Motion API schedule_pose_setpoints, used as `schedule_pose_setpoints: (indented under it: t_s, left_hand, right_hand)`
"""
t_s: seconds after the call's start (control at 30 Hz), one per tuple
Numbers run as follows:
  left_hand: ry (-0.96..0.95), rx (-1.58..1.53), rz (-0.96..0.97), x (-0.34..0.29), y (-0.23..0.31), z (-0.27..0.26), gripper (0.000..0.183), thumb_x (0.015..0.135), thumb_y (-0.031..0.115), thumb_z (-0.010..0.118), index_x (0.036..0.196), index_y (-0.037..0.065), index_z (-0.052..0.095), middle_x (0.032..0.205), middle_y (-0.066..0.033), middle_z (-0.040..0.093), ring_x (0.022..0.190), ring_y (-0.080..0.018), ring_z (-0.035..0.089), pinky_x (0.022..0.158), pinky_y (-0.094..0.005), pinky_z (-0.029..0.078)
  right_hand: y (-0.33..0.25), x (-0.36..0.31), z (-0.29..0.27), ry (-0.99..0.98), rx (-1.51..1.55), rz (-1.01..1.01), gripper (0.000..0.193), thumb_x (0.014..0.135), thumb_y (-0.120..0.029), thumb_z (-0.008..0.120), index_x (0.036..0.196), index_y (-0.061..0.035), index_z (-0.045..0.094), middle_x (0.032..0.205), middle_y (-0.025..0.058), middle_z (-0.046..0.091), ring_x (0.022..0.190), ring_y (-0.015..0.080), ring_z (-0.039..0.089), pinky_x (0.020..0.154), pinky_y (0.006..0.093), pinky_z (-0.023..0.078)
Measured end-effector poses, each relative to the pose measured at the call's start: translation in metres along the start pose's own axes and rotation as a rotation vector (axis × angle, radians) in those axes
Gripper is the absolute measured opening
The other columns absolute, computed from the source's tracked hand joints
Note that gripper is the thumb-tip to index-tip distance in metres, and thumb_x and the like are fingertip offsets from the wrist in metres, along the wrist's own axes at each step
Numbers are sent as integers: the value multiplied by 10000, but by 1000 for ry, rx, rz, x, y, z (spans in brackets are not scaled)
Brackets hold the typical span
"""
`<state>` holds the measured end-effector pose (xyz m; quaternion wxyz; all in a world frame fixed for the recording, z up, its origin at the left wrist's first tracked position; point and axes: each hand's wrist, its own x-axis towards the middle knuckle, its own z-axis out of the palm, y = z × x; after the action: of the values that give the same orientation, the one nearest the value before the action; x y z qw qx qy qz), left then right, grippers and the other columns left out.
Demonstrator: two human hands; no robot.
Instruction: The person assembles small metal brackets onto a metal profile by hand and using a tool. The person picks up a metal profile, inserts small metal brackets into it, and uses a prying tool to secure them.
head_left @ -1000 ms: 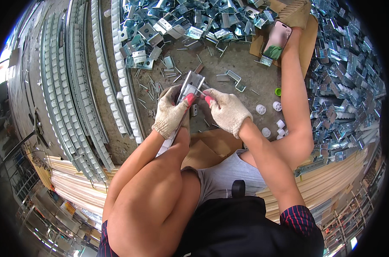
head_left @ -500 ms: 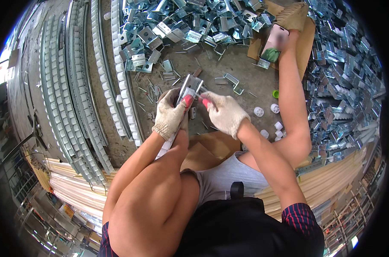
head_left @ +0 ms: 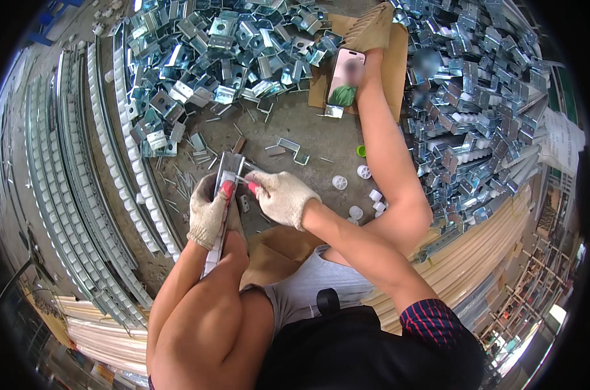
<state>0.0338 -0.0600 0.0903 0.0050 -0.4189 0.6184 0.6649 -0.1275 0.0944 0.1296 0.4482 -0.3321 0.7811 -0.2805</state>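
Note:
My left hand (head_left: 207, 211), in a cream knit glove with a red thumb tip, is wrapped round a metal roller rail (head_left: 232, 162). The rail slants up from my left leg, and white rollers (head_left: 213, 257) show in its lower part. My right hand (head_left: 283, 196), gloved the same way, pinches a thin metal pin (head_left: 242, 179) against the rail's right side, close to my left thumb. The pin's far end is hidden by the rail. Loose pins (head_left: 206, 156) lie on the floor beyond my left hand.
Metal brackets (head_left: 223, 55) are heaped ahead, with another large pile (head_left: 464, 123) at right. Long roller rails (head_left: 64, 195) lie at left. A phone (head_left: 345, 78) leans by my right foot on cardboard (head_left: 399, 71). White wheels (head_left: 340, 182) and a green ring (head_left: 361, 151) lie nearby.
The whole view has swung, so the scene sits further left and lower. Both hands keep the same hold at the rail, with the pin still pinched in my right fingers.

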Motion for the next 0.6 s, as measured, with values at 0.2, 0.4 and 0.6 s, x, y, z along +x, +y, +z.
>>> schedule_pose_setpoints:
  t_s: [0.2,0.4,0.6]
  left_hand:
    - [19,-73,49,7,-9,3,362,961,184,765,1241,-29,679,1066,-69,742,946,-136,673,881,-300,541]
    - [23,7,30,5,-9,1,363,982,193,742,1278,-7,676,1072,-29,722,938,-101,632,851,-271,527]
    - [78,53,-7,6,-3,3,349,962,258,764,1217,31,692,880,17,670,679,-34,519,588,-223,430]
  right_hand:
    - [6,-3,1,22,40,-101,327,993,-151,553,1293,-108,677,1004,260,725,963,454,703,803,515,570]
    - [8,4,-3,-9,47,-76,321,1022,-245,527,1285,-145,681,1044,280,713,997,492,677,855,578,545]
    - [5,7,-3,-38,65,-78,327,1000,-189,512,1263,-109,688,1030,275,719,984,483,688,853,563,552]
